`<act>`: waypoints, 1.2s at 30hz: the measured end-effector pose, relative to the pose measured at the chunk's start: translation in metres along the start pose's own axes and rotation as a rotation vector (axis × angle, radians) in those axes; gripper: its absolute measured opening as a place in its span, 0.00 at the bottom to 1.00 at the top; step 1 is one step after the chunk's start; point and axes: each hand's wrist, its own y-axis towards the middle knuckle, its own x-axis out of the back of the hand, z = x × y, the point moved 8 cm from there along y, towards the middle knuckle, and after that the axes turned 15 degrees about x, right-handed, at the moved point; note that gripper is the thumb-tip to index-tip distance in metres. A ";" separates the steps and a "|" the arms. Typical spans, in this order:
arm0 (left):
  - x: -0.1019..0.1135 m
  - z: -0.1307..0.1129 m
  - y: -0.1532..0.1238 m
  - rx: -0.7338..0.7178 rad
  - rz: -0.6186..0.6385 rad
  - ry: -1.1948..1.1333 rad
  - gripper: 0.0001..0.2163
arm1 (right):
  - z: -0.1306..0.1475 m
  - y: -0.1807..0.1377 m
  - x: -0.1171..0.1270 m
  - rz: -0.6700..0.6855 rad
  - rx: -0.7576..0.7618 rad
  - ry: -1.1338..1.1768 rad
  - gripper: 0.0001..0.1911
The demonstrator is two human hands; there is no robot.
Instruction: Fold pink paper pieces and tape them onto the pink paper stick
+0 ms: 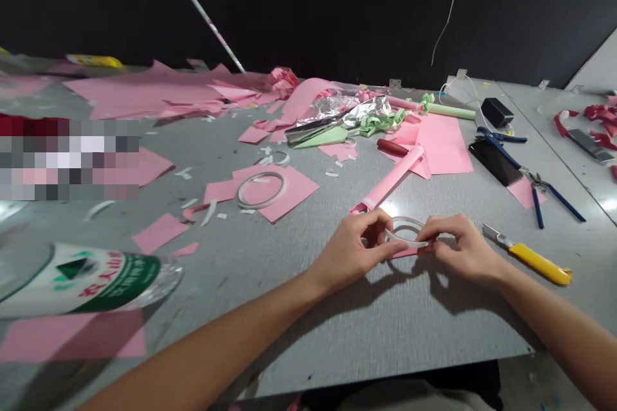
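A narrow, nearly used-up roll of white tape [406, 221] is held just above the table between both hands. My left hand [359, 241] is closed around its left side, thumb along the front edge. My right hand [456, 247] pinches at its right side, where the tape meets a bit of pink paper; the fingertips partly hide this spot. Under the roll lies a small pink paper piece [403, 252]. Just beyond my left hand rests a rolled pink paper tube [393, 180] with a band of tape near its closer end.
Right of my hands lie a yellow utility knife [540, 263], blue-handled pliers [538, 189] and a black phone [495, 160]. Another tape ring [261, 190] rests on pink paper. A bottle [110, 279] lies at left, near a blurred-out person. Foil [342, 117] and paper scraps cover the back.
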 end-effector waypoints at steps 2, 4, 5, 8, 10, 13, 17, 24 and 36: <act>0.000 0.001 0.001 0.009 0.005 -0.001 0.14 | 0.001 0.000 0.000 0.017 -0.004 0.010 0.13; 0.001 0.002 0.001 0.021 0.006 -0.011 0.14 | 0.001 0.000 0.001 0.013 -0.008 0.007 0.11; 0.002 0.002 0.002 0.026 0.007 -0.020 0.14 | 0.002 0.000 0.002 0.011 -0.005 0.006 0.11; 0.007 0.000 0.003 0.007 -0.020 -0.053 0.13 | 0.008 0.001 0.004 0.033 0.059 0.013 0.13; 0.011 -0.005 0.003 -0.039 -0.052 -0.067 0.12 | 0.011 0.002 0.005 0.057 0.099 -0.013 0.16; 0.015 -0.010 0.000 -0.108 -0.130 -0.024 0.08 | 0.010 0.003 0.003 0.073 0.139 -0.106 0.15; 0.014 -0.028 -0.021 -0.397 -0.362 0.221 0.07 | 0.005 0.002 -0.004 0.040 0.156 -0.182 0.11; -0.018 -0.037 -0.043 -0.707 -0.350 0.515 0.04 | 0.006 0.001 -0.013 0.022 0.189 -0.320 0.16; -0.012 -0.037 -0.040 -0.682 -0.383 0.503 0.05 | 0.006 -0.003 -0.018 0.005 0.187 -0.385 0.14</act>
